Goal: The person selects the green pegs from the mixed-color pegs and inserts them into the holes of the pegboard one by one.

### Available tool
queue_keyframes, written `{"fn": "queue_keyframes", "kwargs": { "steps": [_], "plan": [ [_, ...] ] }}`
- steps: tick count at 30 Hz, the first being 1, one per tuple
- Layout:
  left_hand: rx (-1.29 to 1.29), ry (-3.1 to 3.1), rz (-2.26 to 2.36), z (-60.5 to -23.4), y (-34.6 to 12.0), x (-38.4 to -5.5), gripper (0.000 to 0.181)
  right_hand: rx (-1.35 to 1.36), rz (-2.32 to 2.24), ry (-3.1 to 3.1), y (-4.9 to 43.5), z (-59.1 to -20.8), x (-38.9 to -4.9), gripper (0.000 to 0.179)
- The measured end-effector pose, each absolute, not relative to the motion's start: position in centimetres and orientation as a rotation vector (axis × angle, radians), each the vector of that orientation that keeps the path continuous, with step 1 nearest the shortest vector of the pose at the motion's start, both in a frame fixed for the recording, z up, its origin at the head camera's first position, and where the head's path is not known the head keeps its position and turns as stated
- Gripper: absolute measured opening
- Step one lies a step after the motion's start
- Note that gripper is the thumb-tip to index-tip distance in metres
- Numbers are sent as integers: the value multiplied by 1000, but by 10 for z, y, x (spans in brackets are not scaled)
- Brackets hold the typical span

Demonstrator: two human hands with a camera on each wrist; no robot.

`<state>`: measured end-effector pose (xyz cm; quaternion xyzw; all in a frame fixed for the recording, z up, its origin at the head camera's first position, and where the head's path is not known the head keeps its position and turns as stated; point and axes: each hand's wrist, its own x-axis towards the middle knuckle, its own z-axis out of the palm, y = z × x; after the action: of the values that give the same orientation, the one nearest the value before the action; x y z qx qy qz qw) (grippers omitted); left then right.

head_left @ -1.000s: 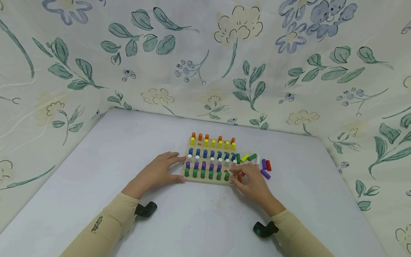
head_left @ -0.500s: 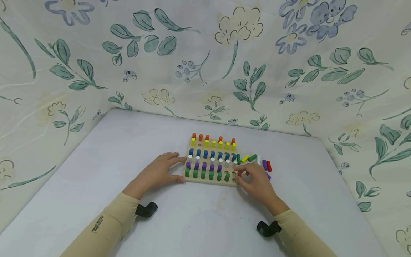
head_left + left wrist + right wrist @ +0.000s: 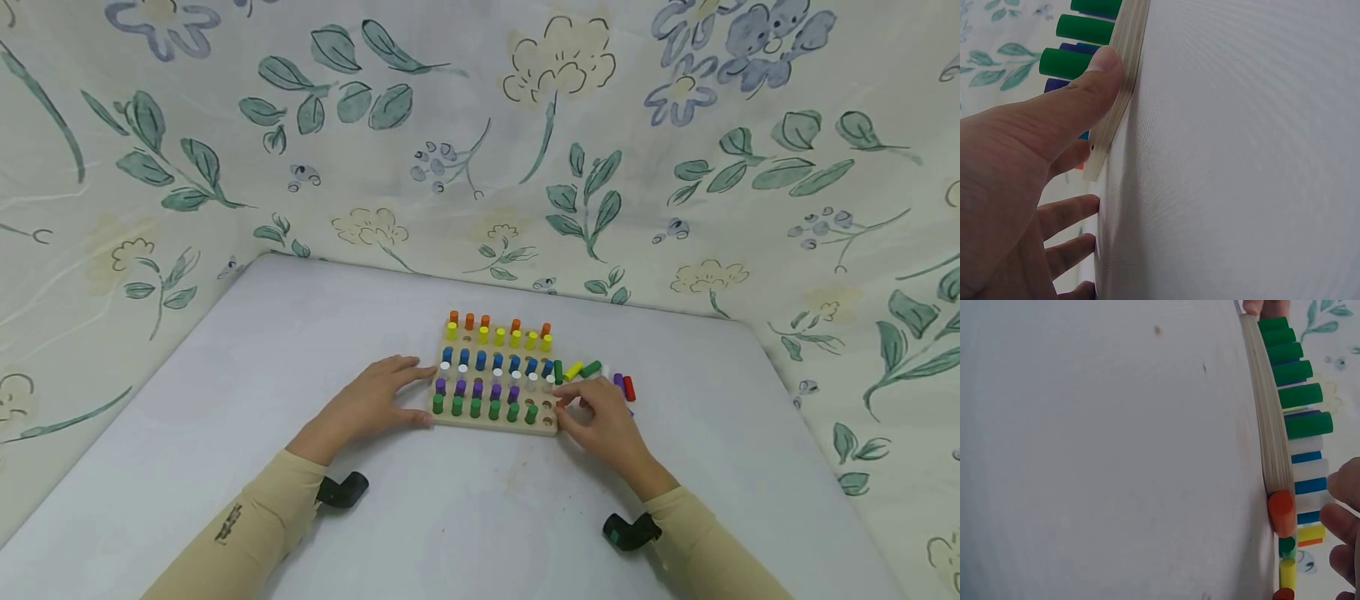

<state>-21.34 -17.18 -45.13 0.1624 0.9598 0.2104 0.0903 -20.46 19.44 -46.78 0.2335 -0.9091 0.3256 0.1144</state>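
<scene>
A wooden pegboard [image 3: 491, 424] stands on the table with rows of orange, yellow, blue, white, purple and green pegs. My left hand [image 3: 378, 393] rests at its left side; in the left wrist view the thumb [image 3: 1105, 59] touches the edge near a green peg [image 3: 1065, 63]. At the right end, my right hand [image 3: 603, 421] hovers with thumb and index finger apart beside the front corner, where bare holes show. An orange peg [image 3: 1282, 512] lies beside the board there. In the right wrist view several fingertips [image 3: 1338, 519] are bent, with nothing seen between them.
Loose pegs lie right of the board: green [image 3: 592, 368], yellow [image 3: 573, 371], purple [image 3: 618, 383] and red [image 3: 629, 388], some partly hidden by the right hand. A floral cloth [image 3: 480, 167] backs the white table [image 3: 465, 517].
My right hand has drawn back slightly to the right, uncovering holes at the board's front right corner and covering more of the loose purple peg. The left hand stays at the board.
</scene>
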Motion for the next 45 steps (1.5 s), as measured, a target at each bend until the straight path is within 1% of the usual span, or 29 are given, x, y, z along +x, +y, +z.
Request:
{"fn": "queue_keyframes", "kwargs": {
  "steps": [6,27,37,45],
  "plan": [
    [471,2847,635,-451,-171,-214,88,607,925,-2699,195,-464,-205,22],
    [480,2852,633,-449,-172,-213,87,492,838,-2726,198,-464,-216,19],
    [485,2854,645,-446,-171,-211,86,453,783,-2770,196,-464,-220,23],
    [475,2849,639,-447,-172,-212,86,449,775,-2776,196,-465,-225,32]
  ]
}}
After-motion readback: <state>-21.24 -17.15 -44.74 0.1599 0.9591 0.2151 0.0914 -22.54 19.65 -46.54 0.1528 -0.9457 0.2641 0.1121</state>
